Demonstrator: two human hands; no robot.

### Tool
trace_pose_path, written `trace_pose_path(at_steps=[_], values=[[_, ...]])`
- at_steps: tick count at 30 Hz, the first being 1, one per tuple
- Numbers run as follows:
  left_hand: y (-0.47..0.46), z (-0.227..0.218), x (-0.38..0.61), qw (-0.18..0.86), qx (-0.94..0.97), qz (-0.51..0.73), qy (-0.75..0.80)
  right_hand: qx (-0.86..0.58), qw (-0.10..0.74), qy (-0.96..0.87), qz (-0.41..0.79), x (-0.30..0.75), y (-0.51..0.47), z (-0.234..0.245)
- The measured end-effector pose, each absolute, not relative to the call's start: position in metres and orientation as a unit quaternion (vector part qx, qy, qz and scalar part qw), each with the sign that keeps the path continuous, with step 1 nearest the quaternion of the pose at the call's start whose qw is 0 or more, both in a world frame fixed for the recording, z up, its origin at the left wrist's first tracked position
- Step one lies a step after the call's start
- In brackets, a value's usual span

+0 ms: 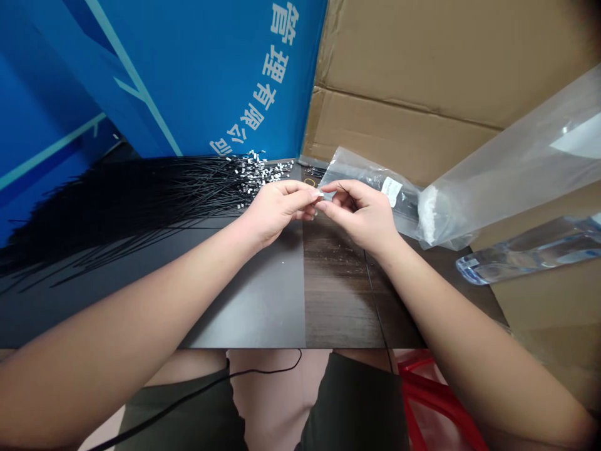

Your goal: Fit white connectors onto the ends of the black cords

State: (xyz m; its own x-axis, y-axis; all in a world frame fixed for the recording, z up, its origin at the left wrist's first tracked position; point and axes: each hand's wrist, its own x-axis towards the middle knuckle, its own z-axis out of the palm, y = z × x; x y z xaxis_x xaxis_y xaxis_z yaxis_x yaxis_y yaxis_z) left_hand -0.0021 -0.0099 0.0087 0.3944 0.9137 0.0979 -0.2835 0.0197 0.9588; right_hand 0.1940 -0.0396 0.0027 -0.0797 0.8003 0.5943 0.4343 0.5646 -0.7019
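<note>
In front of me my left hand (279,210) pinches a small white connector (318,194) between thumb and fingertips. Facing it, my right hand (364,212) has thumb and index finger closed together at the connector. From beneath the right hand a thin black wire (372,288) runs down across the table and over its front edge. Its upper end is hidden by the fingers. Left of my hands lies a large bundle of black wires (141,194), with many white connectors (256,172) at its near-hand end.
Behind my right hand lies a clear plastic bag (408,210) with a white label. A long translucent bag (507,156) and a clear plastic bottle (530,250) are at the right. A blue panel (211,75) and cardboard (399,81) stand behind the table (253,307).
</note>
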Motion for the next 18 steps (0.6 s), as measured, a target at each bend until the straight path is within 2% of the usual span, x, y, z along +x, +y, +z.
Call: trace_pose_path(at_steps=[5, 13, 18], values=[[-0.0102, 0.0095, -0.0017, 0.652, 0.504, 0.467, 0.321, -0.432, 0.521, -0.693, 0.247, 0.1937, -0.0363, -0.0016], [-0.0130, 0.0105, -0.0005, 0.637, 0.523, 0.449, 0.345, -0.417, 0.496, -0.742, 0.171, 0.1973, -0.0363, 0.0024], [-0.0111, 0.0119, -0.0009, 0.621, 0.538, 0.446, 0.354, -0.425, 0.475, -0.752, 0.168, 0.1979, -0.0379, 0.0038]])
